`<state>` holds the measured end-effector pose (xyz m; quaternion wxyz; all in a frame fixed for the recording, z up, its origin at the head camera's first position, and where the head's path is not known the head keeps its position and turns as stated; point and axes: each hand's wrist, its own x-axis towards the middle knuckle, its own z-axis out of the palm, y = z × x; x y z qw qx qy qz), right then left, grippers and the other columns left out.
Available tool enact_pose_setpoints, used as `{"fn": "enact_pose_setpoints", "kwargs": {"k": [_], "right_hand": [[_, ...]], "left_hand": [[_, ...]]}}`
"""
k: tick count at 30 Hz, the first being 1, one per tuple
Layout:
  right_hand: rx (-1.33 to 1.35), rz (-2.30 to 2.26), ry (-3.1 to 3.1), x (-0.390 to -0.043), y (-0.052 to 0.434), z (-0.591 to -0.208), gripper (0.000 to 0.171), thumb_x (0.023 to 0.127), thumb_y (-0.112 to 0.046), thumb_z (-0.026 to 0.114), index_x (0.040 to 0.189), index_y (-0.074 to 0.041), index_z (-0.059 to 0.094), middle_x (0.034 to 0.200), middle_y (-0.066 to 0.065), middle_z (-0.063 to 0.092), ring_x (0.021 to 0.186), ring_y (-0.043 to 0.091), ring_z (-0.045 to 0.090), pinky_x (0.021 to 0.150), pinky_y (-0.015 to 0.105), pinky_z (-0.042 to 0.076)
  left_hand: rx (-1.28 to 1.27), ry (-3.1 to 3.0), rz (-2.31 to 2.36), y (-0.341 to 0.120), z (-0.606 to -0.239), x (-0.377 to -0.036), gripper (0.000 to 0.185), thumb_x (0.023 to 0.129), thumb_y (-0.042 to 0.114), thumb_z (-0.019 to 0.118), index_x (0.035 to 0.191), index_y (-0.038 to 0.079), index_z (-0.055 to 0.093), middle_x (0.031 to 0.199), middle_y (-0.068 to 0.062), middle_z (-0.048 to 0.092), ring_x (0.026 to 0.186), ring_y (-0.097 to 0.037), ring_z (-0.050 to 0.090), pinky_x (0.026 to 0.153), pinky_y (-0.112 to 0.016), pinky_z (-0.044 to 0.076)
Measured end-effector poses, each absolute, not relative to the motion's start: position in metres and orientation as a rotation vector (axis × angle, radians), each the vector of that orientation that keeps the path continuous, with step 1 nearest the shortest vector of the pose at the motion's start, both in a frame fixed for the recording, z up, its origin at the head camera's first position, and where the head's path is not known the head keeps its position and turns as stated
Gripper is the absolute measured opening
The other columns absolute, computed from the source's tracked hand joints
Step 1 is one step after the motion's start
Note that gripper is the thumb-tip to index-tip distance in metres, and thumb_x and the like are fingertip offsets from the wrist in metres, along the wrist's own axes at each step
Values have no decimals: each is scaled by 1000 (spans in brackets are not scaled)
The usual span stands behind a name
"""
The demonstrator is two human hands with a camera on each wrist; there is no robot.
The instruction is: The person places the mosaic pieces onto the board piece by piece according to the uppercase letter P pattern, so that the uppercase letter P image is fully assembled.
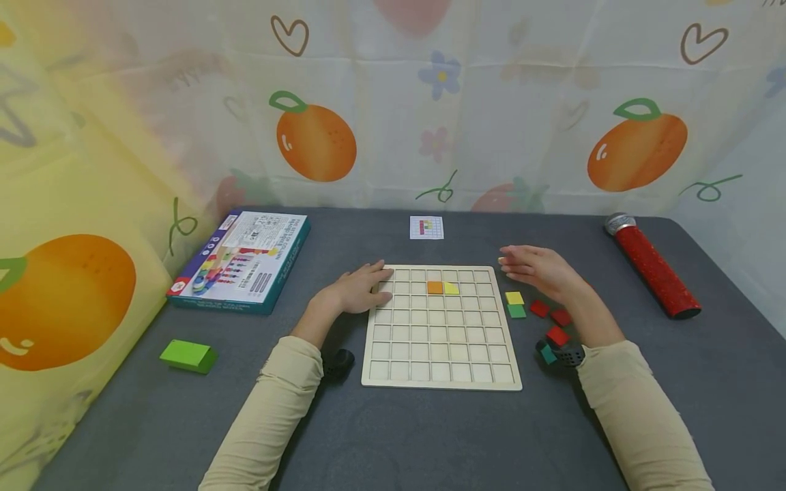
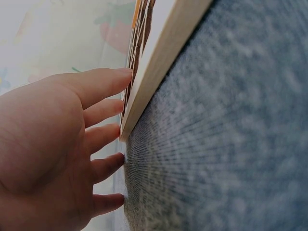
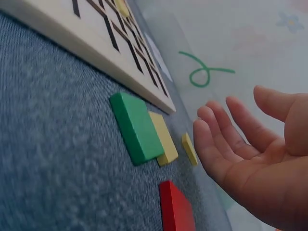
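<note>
A pale wooden grid board (image 1: 442, 383) lies flat in the middle of the table, with an orange tile (image 1: 434, 288) and a yellow tile (image 1: 451, 289) side by side in its upper cells. My left hand (image 1: 358, 288) rests at the board's upper left edge, thumb and fingertips on the rim, fingers spread. Past the upper right corner hovers my right hand (image 1: 535, 269), palm turned inward, fingers lightly bent, holding nothing. Below it lie a yellow tile (image 1: 514, 298), a green tile (image 3: 137, 129) and several red tiles (image 1: 557, 335). Another yellow tile (image 3: 189, 149) shows beside the right fingers.
Behind the board lies a small pattern card (image 1: 426, 228). A flat box (image 1: 245, 259) and a green block (image 1: 188, 356) are on the left. A red microphone (image 1: 657, 269) lies at the right. A teal tile (image 1: 548, 353) is partly covered by the right wrist camera.
</note>
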<state>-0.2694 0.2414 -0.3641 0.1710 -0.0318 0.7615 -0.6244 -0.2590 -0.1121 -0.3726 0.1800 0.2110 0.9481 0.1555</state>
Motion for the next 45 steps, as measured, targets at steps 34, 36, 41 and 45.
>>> {"fn": "enact_pose_setpoints", "kwargs": {"k": [34, 36, 41, 45], "right_hand": [[-108, -1576, 2243, -259, 276, -369, 62, 102, -35, 43, 144, 8, 30, 137, 30, 40, 112, 18, 54, 95, 28, 44], [-125, -1562, 2246, -257, 277, -368, 62, 102, -35, 45, 144, 9, 29, 136, 30, 41, 112, 18, 54, 94, 28, 44], [-157, -1505, 2287, -251, 281, -368, 60, 101, -31, 48, 142, 9, 33, 136, 30, 42, 115, 22, 54, 93, 28, 45], [-166, -1417, 2339, -247, 283, -368, 60, 98, -31, 56, 141, 5, 38, 139, 26, 42, 121, 31, 50, 95, 33, 45]], "left_hand": [[573, 2666, 441, -112, -375, -263, 61, 100, 37, 48, 152, 15, 27, 158, -7, 11, 144, -29, 8, 111, -54, 8], [575, 2661, 450, -112, -375, -263, 60, 100, 36, 48, 152, 14, 27, 158, -8, 11, 144, -29, 8, 111, -54, 8], [595, 2657, 457, -113, -373, -261, 60, 100, 36, 48, 152, 13, 28, 158, -9, 13, 143, -31, 10, 111, -55, 9], [593, 2658, 450, -113, -373, -262, 59, 101, 35, 46, 152, 13, 27, 158, -9, 12, 143, -30, 9, 111, -55, 8]]}}
